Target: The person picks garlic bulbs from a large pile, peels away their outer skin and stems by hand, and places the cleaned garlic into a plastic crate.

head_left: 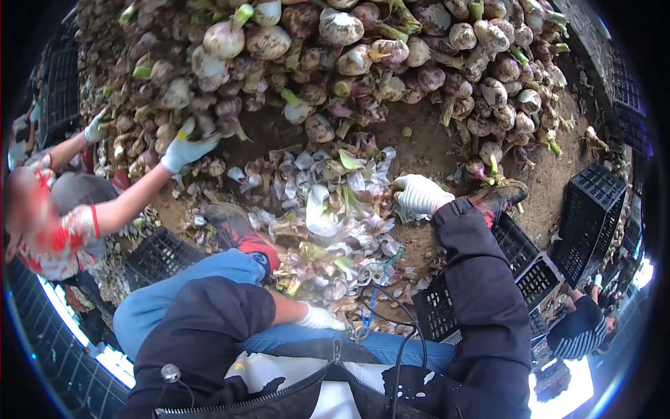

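Note:
My right hand [421, 196], in a white ribbed glove, is low over the soil at the right edge of a heap of garlic skins [335, 216]. Its fingers are curled closed; anything inside is hidden. In front of my lap is my left hand [322, 318], gloved in white, its fingers pressed together beside a small ring-like object [361, 332] and a blue cord [370, 307]. What it holds is too small to tell. A large pile of garlic bulbs [340, 28] with stems and dirt lies beyond both hands.
At the left, a co-worker [52, 216] reaches a gloved hand [188, 148] into the pile. Black crates [592, 216] stand at the right, with another crate [162, 257] at the left. A black cable [412, 314] loops before my lap. Another person [579, 328] is at the lower right.

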A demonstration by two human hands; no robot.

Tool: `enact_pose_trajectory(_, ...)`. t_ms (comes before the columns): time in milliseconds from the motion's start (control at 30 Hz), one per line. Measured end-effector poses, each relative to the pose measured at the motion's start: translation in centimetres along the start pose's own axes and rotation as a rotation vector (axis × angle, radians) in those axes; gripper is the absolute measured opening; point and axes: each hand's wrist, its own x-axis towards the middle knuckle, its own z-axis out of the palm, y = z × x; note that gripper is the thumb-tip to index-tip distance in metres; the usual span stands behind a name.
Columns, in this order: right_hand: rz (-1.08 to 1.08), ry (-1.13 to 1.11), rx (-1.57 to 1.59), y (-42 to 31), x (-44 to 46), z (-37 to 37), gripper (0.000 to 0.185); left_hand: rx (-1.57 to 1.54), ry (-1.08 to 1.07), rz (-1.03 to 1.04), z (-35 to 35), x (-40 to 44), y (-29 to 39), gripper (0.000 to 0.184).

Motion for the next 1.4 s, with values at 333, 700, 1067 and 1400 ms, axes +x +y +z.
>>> enact_pose_trajectory(333,0.015,-0.233,-0.037,-1.9,2.3,-3.4,0.033,0.288,0.312,-0.123,0.6,-4.0,9.3,0.044)
enact_pose_trajectory(700,-0.041,-0.353,-0.348,-3.6,1.6,-5.7,0.040,0.385,0.261,-0.057,-2.6,-1.1,17.0,0.073)
enact_pose_trajectory(1067,-0.356,0.417,-0.508,-3.4,-14.8,-8.8,0.013,0.521,2.051,0.027,-18.7,-23.3,27.6,0.071)
enact_pose_trajectory(1400,-0.472,0.678,0.330,-11.7,-33.3,-5.1,0.050,0.855,1.544,0.699,-6.1,-25.9,28.7,0.011)
